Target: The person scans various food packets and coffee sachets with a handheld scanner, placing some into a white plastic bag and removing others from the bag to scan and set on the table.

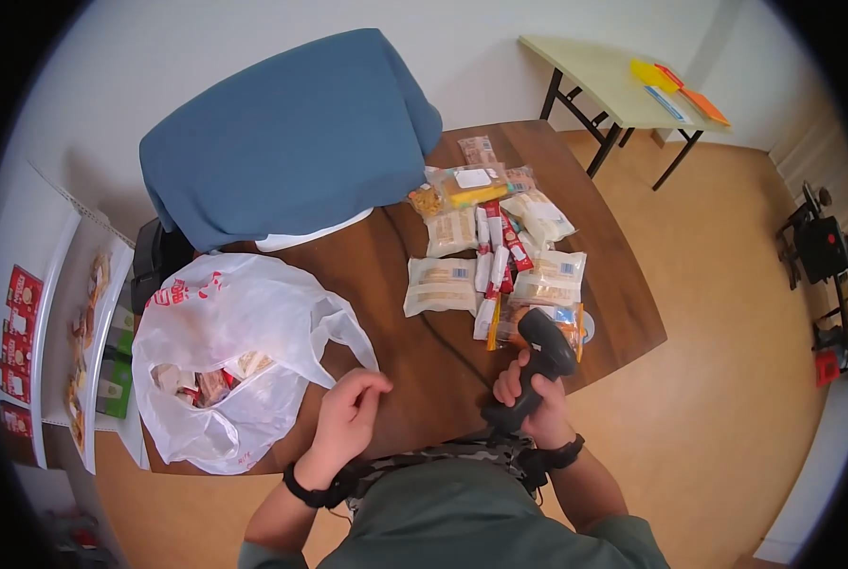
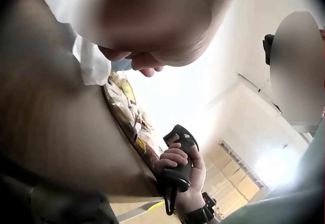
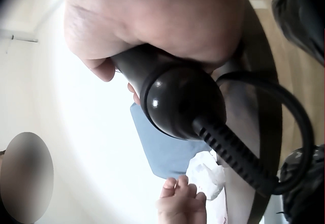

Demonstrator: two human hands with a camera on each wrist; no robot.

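Observation:
My right hand (image 1: pixel 551 415) grips a black handheld barcode scanner (image 1: pixel 547 343) by its handle, at the table's front edge. In the right wrist view a ribbed cable runs out of the base of the scanner (image 3: pixel 177 102). Just beyond the scanner lie packaged snacks: pale bread packs (image 1: pixel 443 286), red-and-white stick packets (image 1: pixel 491 256) and a yellow-filled pack (image 1: pixel 471 186). My left hand (image 1: pixel 348 417) hovers by the table's front, its fingers loosely curled and holding nothing. To its left sits a white plastic bag (image 1: pixel 253 427), with more packets (image 1: pixel 211 387) showing through its opening.
A blue cloth (image 1: pixel 291 133) covers a bulky object at the back of the brown table (image 1: pixel 386 417). Shelves at the left hold red boxes (image 1: pixel 18 327) and green boxes (image 1: pixel 114 389). A pale folding table (image 1: pixel 594 71) with coloured items stands at the back right.

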